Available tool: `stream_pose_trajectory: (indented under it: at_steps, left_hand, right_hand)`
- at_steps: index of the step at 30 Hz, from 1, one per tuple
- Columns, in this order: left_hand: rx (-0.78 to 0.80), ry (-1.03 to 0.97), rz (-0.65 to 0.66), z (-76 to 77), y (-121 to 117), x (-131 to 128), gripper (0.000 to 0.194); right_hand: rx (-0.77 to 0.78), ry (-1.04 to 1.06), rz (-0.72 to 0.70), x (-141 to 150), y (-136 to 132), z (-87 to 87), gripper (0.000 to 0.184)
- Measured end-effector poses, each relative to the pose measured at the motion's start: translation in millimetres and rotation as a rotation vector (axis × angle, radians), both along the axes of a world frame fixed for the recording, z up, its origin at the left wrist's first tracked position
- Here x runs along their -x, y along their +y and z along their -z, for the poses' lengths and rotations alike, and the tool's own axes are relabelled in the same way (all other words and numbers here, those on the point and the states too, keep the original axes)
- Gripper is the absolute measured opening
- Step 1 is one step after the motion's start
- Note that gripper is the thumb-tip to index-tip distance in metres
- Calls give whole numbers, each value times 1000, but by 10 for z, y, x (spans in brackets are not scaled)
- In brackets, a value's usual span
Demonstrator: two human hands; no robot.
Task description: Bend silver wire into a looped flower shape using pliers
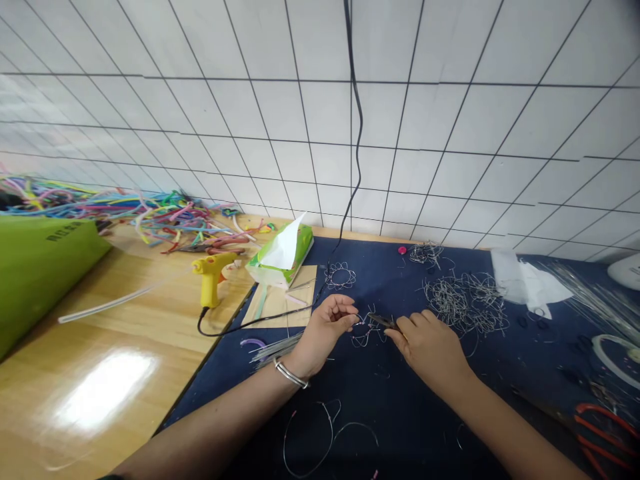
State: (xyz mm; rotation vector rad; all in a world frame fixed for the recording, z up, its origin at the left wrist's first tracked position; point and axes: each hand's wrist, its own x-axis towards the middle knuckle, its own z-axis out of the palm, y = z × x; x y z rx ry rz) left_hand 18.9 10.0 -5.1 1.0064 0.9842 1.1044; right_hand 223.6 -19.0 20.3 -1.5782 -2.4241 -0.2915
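Between my hands is a flower-shaped wire ring [361, 341] with looped petals. My left hand [327, 327] is closed, pinching the ring's left side between thumb and fingers. In my right hand [425, 343] is a pair of pliers [383, 321], fingers wrapped round the handles. The pliers' jaws reach the upper right of the ring; whether they bite on the wire is too small to tell. Behind my left hand lies a similar finished-looking wire flower [341, 275]. Straight wires [275, 350] lie under my left wrist, and a loose bent wire [332, 427] is nearer me.
A yellow glue gun [210, 273] and a green tissue pack [283, 257] stand to the left. Coloured pipe cleaners [170, 213] pile up by the wall, near a green bag [45, 267]. Tangled wire [465, 303] and red-handled scissors [605, 430] lie right. A black cable [357, 153] hangs down.
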Motion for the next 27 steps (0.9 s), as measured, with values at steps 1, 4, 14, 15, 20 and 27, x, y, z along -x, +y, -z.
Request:
stream_pose_trajectory:
  at_steps: [1,4,14,15,20,27]
  left_hand:
    - [0,1,-2,-3,-2,-1,26]
    - [3,1,3,-22,-7,-4,26]
    - [80,-96,55,-69,-49,-5,29]
    - [91,-108,64,-67,-51,-5,29]
    - [106,-133,47,-66,-52,-6,28]
    - [126,-126,57,-56,-50,-7,28]
  right_hand:
    - [-2,-3,-3,5,-4,-1,34]
    - [-2,-5,-1,15,-11,-1,34]
    - [-20,26,-14,17,-9,10,35]
    - [-13,27,-8,15,-9,12,35]
    - [35,32,11,9,-13,7,34]
    - [15,58,10,1,-9,12,35]
